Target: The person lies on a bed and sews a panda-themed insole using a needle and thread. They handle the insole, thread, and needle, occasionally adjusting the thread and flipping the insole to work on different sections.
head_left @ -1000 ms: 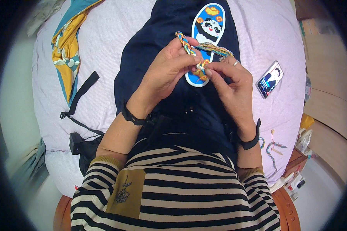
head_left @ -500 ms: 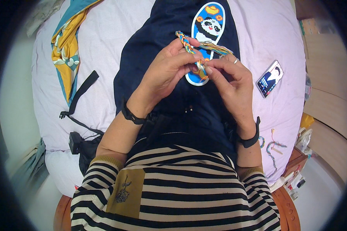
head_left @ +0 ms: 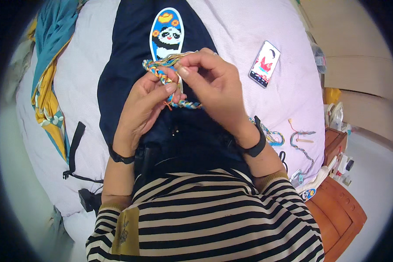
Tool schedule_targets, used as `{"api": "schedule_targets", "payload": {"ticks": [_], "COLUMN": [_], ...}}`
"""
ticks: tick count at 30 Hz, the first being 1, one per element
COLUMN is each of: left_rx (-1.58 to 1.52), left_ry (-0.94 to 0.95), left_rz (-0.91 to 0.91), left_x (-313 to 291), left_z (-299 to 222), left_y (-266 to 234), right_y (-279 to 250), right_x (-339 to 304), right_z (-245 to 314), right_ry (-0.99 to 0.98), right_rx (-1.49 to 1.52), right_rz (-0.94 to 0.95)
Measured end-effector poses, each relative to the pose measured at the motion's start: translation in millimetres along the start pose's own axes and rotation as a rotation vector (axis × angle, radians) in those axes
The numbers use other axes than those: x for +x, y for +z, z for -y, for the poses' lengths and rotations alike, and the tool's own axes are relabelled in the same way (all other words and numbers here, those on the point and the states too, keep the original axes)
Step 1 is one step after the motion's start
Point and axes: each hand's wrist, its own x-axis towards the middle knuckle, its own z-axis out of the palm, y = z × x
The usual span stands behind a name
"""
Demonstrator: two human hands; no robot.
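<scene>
Both my hands hold a braided cord of many colours (head_left: 155, 69) above my lap. My left hand (head_left: 146, 102) pinches the braid between thumb and fingers near its middle. My right hand (head_left: 214, 85) grips the loose threads at the upper end, its fingers curled over them. A short stretch of the braid (head_left: 188, 105) shows below my right hand. Behind the hands lies a blue oval insole with a panda picture (head_left: 167, 32) on a dark navy cloth (head_left: 122, 65).
A phone (head_left: 264, 64) lies on the pale bed cover (head_left: 257, 26) to the right. More braided cords (head_left: 303, 139) lie near the bed's right edge. A teal and yellow cloth (head_left: 48, 87) is at left, a black strap (head_left: 74, 144) below it, a wooden cabinet (head_left: 340, 209) at lower right.
Both hands have shifted slightly on the braid; my right hand's fingers have closed further over the threads at the top while my left thumb re-pinches the braid.
</scene>
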Motion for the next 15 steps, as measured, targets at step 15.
{"api": "schedule_targets", "payload": {"ticks": [15], "left_rx": [0.178], "left_ry": [-0.340], "left_rz": [0.406], "left_x": [22], "left_z": [18], "left_y": [77], "right_y": [-268], "right_x": [-130], "right_z": [227], "right_ry": [-0.195], "right_rx": [-0.147], "right_rz": [-0.793]}}
